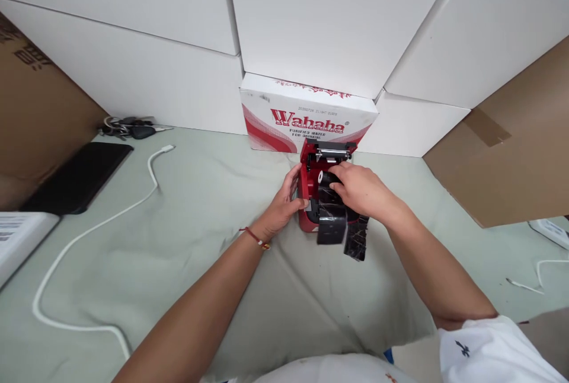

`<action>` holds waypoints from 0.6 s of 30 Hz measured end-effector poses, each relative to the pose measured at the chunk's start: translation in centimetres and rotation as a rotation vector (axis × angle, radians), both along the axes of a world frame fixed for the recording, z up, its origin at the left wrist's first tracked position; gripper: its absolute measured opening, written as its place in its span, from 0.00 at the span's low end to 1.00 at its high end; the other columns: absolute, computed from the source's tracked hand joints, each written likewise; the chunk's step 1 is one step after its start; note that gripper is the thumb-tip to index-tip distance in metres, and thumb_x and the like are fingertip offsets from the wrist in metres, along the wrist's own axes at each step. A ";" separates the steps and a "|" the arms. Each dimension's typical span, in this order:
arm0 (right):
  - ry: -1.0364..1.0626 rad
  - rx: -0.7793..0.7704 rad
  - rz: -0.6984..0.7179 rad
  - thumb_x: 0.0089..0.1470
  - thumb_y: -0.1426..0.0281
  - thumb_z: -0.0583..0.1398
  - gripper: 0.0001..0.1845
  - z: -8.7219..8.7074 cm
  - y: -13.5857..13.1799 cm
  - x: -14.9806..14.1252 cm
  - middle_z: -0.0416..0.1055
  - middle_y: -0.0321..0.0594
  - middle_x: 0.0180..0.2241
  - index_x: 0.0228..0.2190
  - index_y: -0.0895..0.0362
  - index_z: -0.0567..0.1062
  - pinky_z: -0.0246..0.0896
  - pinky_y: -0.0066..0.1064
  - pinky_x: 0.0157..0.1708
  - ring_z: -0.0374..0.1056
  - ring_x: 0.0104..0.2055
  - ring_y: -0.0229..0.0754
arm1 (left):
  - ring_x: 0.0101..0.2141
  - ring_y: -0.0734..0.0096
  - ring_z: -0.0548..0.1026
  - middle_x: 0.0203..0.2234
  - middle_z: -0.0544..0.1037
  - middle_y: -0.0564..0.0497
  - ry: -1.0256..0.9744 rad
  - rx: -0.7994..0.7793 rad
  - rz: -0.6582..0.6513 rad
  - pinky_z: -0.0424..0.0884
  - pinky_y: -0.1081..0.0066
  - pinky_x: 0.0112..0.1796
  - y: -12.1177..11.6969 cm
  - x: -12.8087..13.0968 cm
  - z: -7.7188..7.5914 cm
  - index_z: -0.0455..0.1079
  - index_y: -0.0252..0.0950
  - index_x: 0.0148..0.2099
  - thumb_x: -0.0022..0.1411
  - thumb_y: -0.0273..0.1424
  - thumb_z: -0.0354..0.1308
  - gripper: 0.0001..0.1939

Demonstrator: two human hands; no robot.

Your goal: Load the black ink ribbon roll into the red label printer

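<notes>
A small red printer [307,226] stands on the green cloth with its lid [331,147] raised. My left hand [284,205] grips the printer's left side, the thumb over the front edge and the fingers along the outer wall. Inside the open body is a black roll [329,193] with a white core end showing on its left. My right hand [362,190] has its fingers closed on the roll's upper right part. Glossy black strips [332,226] hang from the roll over the printer's front. The right end of the roll is hidden by my right hand.
A white and red Wahaha water carton [311,116] stands behind the printer, against white panels. To the left lie keys [133,128], a black tablet-like slab [82,175] and a white cable [71,246]. Brown cardboard [507,146] rises at the right, with another white cable [540,270] near it.
</notes>
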State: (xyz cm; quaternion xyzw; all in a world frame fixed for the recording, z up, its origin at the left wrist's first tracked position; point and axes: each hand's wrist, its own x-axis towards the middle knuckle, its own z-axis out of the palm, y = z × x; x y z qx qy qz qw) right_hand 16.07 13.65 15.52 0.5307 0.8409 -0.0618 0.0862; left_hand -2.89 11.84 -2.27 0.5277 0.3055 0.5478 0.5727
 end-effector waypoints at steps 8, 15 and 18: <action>-0.048 -0.018 -0.005 0.65 0.76 0.60 0.17 -2.6 2.2 -2.7 0.83 0.60 0.49 0.53 0.61 0.81 0.72 0.42 0.46 0.81 0.50 0.61 | 0.79 0.44 0.51 0.80 0.55 0.45 -0.033 -0.064 -0.018 0.51 0.46 0.77 -0.1 0.2 0.6 0.49 0.48 0.80 0.57 0.38 0.70 0.54; 0.224 -0.005 0.077 0.69 0.71 0.61 0.20 -3.0 0.7 -0.7 0.80 0.51 0.59 0.60 0.55 0.79 0.72 0.42 0.58 0.78 0.59 0.53 | 0.78 0.44 0.54 0.79 0.56 0.44 -0.029 -0.051 -0.031 0.52 0.45 0.77 -0.4 0.0 1.2 0.50 0.47 0.80 0.59 0.40 0.70 0.52; 0.579 0.153 0.169 0.73 0.69 0.58 0.15 -3.6 -2.9 1.9 0.82 0.47 0.54 0.55 0.52 0.81 0.74 0.45 0.56 0.78 0.54 0.50 | 0.79 0.44 0.53 0.79 0.57 0.44 -0.046 -0.060 -0.036 0.51 0.45 0.77 -0.5 -0.1 1.3 0.49 0.47 0.80 0.59 0.38 0.71 0.53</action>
